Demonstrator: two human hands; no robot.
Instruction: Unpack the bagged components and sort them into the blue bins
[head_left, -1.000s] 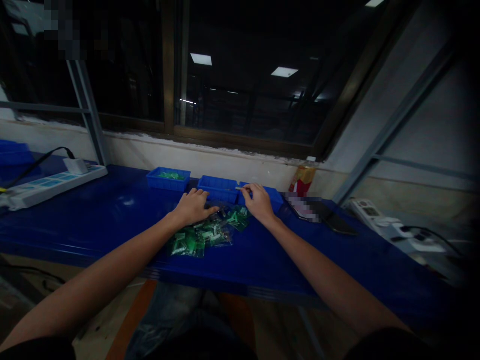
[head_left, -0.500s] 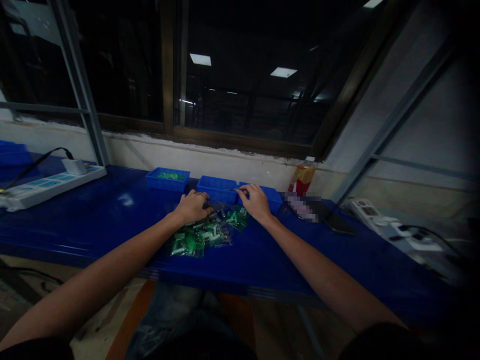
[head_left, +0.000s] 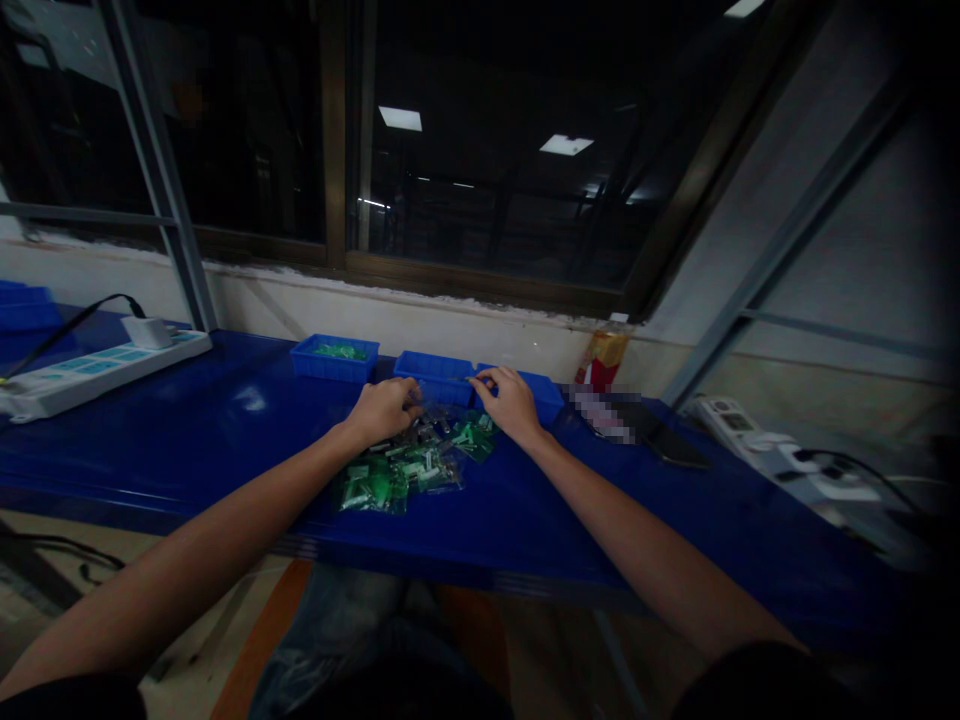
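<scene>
My left hand [head_left: 386,408] is at the far side of a pile of small clear and green plastic bags [head_left: 390,475], its fingers curled and closed at the edge of a small clear plastic bag [head_left: 429,408]. To its right, my right hand [head_left: 511,402] pinches a tiny thin piece between thumb and forefinger, too small to name. That pinch is in front of two blue bins [head_left: 433,366], and the right-hand bin [head_left: 544,392] is partly hidden by the hand. Pale slips or small parts show inside the bags.
Another blue bin [head_left: 334,362] holds green bags. A white power strip [head_left: 112,372] lies at left, with a second strip [head_left: 780,455] at right. A dark phone [head_left: 671,443] and a yellow-red packet [head_left: 604,360] are near the wall on the blue table [head_left: 247,450].
My left hand has lifted slightly from the pile, and its fingers have drawn together at a clear bag. My right hand keeps its pinch in nearly the same place.
</scene>
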